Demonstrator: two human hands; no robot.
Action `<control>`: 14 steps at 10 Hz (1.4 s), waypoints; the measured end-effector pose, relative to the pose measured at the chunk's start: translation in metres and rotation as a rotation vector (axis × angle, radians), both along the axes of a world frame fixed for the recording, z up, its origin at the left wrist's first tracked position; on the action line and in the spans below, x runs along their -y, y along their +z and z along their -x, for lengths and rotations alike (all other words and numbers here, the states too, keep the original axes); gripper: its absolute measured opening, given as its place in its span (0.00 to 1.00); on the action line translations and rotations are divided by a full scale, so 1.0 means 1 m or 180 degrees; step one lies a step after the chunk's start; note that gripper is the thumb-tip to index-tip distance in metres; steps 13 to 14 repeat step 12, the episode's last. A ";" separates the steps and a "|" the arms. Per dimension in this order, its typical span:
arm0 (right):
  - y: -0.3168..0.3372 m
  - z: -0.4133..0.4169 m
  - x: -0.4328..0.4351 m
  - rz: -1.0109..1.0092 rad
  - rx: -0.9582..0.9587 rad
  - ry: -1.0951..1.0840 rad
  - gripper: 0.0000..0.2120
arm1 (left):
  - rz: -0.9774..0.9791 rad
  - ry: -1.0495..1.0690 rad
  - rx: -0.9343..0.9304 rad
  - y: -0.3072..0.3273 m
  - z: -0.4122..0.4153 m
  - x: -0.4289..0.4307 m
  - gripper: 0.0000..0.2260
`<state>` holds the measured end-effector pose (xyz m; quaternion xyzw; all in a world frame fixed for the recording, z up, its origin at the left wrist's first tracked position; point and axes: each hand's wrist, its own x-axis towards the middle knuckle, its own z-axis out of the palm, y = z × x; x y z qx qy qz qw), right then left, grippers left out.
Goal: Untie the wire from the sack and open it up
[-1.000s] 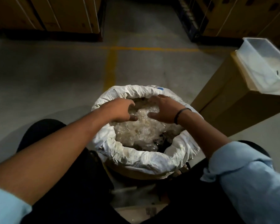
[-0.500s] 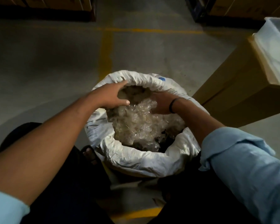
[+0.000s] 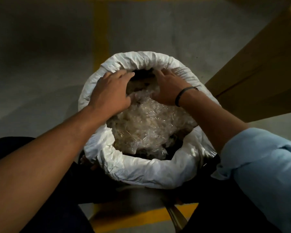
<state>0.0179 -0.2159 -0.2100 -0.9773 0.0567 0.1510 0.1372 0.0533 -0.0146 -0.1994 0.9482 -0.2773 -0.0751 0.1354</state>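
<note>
A white woven sack [image 3: 141, 172] stands between my knees, its mouth wide with the rim rolled down. Inside lies a clear crinkled plastic liner [image 3: 146, 125] full of pale material. My left hand [image 3: 111, 93] rests on the liner at the far left of the mouth, fingers reaching toward the far rim. My right hand [image 3: 168, 88], with a dark band on the wrist, presses on the liner at the far right, fingertips at the rim. Neither hand shows a firm hold on anything. No wire is visible.
A tall brown cardboard box [image 3: 259, 78] stands close on the right of the sack. The grey concrete floor [image 3: 40, 64] carries a yellow painted line [image 3: 100, 39] beyond the sack and another yellow stripe [image 3: 141, 216] near my feet. My dark trousers flank the sack.
The camera has tilted further down and closer over the sack. Both hands have shifted toward the far rim of the sack mouth, the right hand rising out of the liner.
</note>
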 end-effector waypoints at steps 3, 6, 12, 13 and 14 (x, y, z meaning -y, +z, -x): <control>-0.004 0.007 0.005 0.0024 0.0037 0.0139 0.39 | 0.0213 -0.0301 -0.0314 -0.002 0.007 0.009 0.27; -0.008 0.022 -0.011 0.0043 0.0056 0.0377 0.39 | 0.0368 -0.0333 -0.0244 -0.010 0.016 0.012 0.24; -0.006 0.018 -0.028 -0.0498 0.0066 0.0127 0.38 | 0.0108 0.0168 -0.0735 -0.010 -0.008 0.018 0.24; -0.006 0.018 -0.028 -0.0498 0.0066 0.0127 0.38 | 0.0108 0.0168 -0.0735 -0.010 -0.008 0.018 0.24; -0.006 0.018 -0.028 -0.0498 0.0066 0.0127 0.38 | 0.0108 0.0168 -0.0735 -0.010 -0.008 0.018 0.24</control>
